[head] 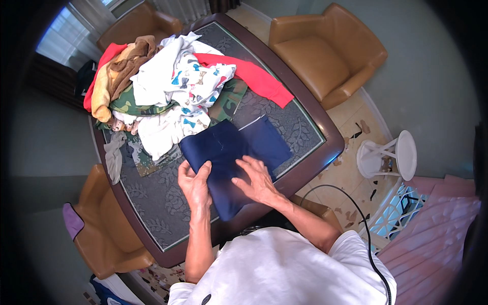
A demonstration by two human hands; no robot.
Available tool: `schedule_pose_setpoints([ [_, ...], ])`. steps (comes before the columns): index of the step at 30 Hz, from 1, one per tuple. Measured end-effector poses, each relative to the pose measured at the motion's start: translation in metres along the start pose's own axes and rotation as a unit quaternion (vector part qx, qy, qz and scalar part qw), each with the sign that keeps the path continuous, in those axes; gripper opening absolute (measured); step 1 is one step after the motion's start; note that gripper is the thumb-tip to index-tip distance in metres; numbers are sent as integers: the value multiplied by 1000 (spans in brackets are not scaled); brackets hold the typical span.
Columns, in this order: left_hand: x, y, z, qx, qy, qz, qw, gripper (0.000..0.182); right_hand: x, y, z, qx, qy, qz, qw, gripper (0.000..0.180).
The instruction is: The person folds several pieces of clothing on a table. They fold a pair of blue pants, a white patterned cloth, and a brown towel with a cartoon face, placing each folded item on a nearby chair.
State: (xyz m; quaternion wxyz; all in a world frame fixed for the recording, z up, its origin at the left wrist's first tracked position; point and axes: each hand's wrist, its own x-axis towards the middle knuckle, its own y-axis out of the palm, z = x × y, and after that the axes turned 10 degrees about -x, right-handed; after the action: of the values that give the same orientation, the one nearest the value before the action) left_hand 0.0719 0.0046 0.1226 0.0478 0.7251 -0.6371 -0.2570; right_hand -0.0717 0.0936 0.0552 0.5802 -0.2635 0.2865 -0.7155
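A navy blue cloth garment [225, 152] lies partly folded over the near part of the table, one end hanging at the front edge. My left hand [195, 182] pinches its left edge between thumb and fingers. On top of the cloth rests my right hand [254, 179], fingers spread, holding nothing. A second flap of navy fabric [268, 141] with a thin white line along its edge spreads to the right. Just beyond is a heap of clothes, with a white bow-print garment [196, 87], a red sleeve [259, 78] and a camouflage piece [143, 103].
The table [263, 36] has a dark wooden rim around a patterned grey top. Brown armchairs [312, 57] stand around it. A grey cloth [115, 156] hangs near the left edge. To the right, a white stool [406, 155] lies on its side, and a black cable [356, 206] curves past my right arm.
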Motion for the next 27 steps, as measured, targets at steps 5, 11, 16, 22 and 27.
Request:
schedule_pose_setpoints([
  [5,-17,36,-12,29,27,43,998,65,3,-13,4,171,14,38,984,55],
  [11,-19,116,23,75,52,102,991,84,12,-62,-30,512,140,78,844,46],
  [16,-12,149,74,115,61,207,970,64,21,-118,-90,482,217,-59,847,51],
  [22,-1,88,108,476,292,183,809,59,23,-135,-137,77,149,-132,977,49],
  [27,2,74,146,577,328,195,722,70,59,-102,-100,-71,-24,-173,982,49],
])
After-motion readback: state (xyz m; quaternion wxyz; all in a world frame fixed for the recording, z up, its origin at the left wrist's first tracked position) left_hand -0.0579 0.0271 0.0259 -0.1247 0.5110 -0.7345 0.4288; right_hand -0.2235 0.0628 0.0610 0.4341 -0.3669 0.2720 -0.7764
